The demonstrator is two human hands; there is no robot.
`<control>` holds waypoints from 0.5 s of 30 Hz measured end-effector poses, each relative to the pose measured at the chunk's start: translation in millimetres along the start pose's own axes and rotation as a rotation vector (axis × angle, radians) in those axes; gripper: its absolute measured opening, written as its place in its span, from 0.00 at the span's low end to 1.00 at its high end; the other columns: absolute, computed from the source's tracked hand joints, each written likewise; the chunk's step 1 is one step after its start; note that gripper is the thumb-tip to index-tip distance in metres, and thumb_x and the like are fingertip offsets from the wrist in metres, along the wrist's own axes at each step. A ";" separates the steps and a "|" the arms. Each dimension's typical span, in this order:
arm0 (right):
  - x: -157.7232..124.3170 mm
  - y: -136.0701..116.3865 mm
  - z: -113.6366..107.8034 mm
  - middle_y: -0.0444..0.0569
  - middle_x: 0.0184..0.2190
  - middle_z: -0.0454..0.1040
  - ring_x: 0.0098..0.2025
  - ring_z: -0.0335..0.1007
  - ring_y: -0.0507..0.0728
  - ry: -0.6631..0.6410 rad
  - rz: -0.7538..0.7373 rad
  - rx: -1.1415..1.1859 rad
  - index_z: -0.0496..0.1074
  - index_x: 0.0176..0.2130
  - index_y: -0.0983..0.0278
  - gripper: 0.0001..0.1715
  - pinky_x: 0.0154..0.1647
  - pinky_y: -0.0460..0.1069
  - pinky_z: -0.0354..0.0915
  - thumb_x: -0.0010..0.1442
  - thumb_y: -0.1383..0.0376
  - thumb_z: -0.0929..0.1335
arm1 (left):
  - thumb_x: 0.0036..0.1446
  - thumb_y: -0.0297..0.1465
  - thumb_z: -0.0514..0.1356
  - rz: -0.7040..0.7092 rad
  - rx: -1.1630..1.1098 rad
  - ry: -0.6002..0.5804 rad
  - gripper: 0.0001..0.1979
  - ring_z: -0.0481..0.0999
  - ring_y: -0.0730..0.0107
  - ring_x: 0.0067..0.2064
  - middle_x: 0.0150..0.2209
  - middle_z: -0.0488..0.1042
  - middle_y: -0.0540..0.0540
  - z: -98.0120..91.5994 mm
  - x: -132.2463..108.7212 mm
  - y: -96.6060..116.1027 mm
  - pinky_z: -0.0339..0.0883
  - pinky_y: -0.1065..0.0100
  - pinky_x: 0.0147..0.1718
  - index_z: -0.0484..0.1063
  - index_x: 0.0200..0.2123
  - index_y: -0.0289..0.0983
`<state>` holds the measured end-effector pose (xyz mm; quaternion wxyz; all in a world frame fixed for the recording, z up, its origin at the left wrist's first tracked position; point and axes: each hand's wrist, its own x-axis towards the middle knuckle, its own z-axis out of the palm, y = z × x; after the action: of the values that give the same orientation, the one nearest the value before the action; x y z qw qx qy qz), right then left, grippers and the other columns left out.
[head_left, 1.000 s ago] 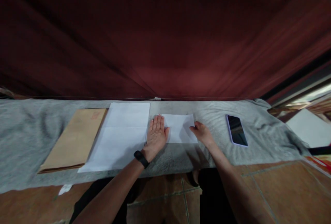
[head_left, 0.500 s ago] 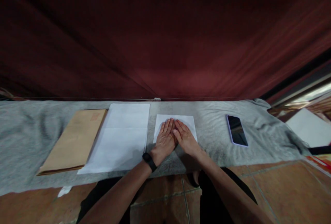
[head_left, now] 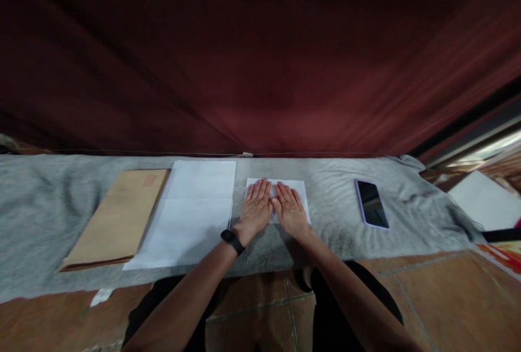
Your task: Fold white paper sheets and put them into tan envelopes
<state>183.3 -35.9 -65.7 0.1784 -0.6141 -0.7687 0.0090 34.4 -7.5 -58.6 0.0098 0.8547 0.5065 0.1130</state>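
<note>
**While two palms press down, a small white sheet [head_left: 301,187] lies beneath them**

Where I stand, I can see the person's left hand [head_left: 255,211] and right hand [head_left: 291,211] side by side, each grip spread flat, fingers straight and clasping nothing. Both palms face down on the small sheet, fingertips near its far edge. The right thumb angles across toward the left hand, touching it or nearly so; I can't tell which. Bits of the paper show between the hands and at its outer corners, and whether it is one layer or several, I can't say.

Around the left wrist sits a dark band [head_left: 232,241]. Just beside the left hand lies larger white paper [head_left: 199,184], a faint crease running across it. Next to that, on the far left, rests a brown envelope [head_left: 118,216] with a reddish mark near its upper right corner. Over on the right, well apart from the hands, a phone [head_left: 372,204] in a pale purple case lies face up. All of these lie on a grey cloth [head_left: 329,243], rumpled toward both ends. Behind it hangs a dark red curtain [head_left: 264,70], and below, between the person's knees, is a tiled floor [head_left: 264,330].
</note>
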 end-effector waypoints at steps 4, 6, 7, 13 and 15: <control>1.1 2.4 0.1 0.57 0.70 0.56 0.72 0.50 0.61 -0.004 -0.006 -0.003 0.57 0.69 0.67 0.30 0.71 0.61 0.48 0.75 0.58 0.55 | 0.69 0.31 0.43 -0.040 -0.006 0.024 0.29 0.48 0.58 0.73 0.71 0.54 0.36 -0.5 1.6 -7.5 0.42 0.52 0.71 0.55 0.69 0.26; 1.4 2.6 -0.4 0.57 0.70 0.55 0.72 0.50 0.62 -0.011 0.002 0.002 0.57 0.69 0.67 0.31 0.71 0.61 0.48 0.74 0.57 0.55 | 0.69 0.32 0.42 -0.062 -0.018 0.038 0.29 0.48 0.57 0.73 0.71 0.54 0.35 -0.1 1.8 -9.3 0.43 0.52 0.71 0.55 0.69 0.25; 1.6 2.7 -0.6 0.57 0.71 0.55 0.72 0.50 0.62 -0.013 0.012 0.005 0.57 0.70 0.67 0.31 0.71 0.62 0.48 0.74 0.57 0.56 | 0.69 0.32 0.42 -0.070 -0.025 0.045 0.29 0.49 0.57 0.73 0.71 0.54 0.34 0.1 1.7 -10.0 0.43 0.52 0.71 0.55 0.69 0.25; 0.7 9.9 -2.0 0.58 0.70 0.56 0.72 0.49 0.63 -0.013 0.086 -0.008 0.56 0.70 0.67 0.32 0.71 0.62 0.48 0.74 0.56 0.56 | 0.69 0.35 0.43 -0.111 -0.029 0.055 0.30 0.50 0.56 0.73 0.70 0.55 0.33 -0.2 -1.3 -12.9 0.44 0.52 0.70 0.55 0.69 0.25; -0.4 15.0 -2.5 0.58 0.70 0.56 0.72 0.50 0.64 -0.005 0.101 -0.014 0.55 0.70 0.67 0.32 0.71 0.62 0.48 0.73 0.56 0.57 | 0.69 0.35 0.43 -0.125 -0.026 0.055 0.30 0.51 0.56 0.72 0.70 0.55 0.33 -0.3 -2.7 -13.7 0.44 0.53 0.70 0.55 0.69 0.25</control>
<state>198.1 -33.1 -67.0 0.1714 -0.6534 -0.7372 0.0143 21.3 -3.3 -60.6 0.0140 0.8178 0.5576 0.1419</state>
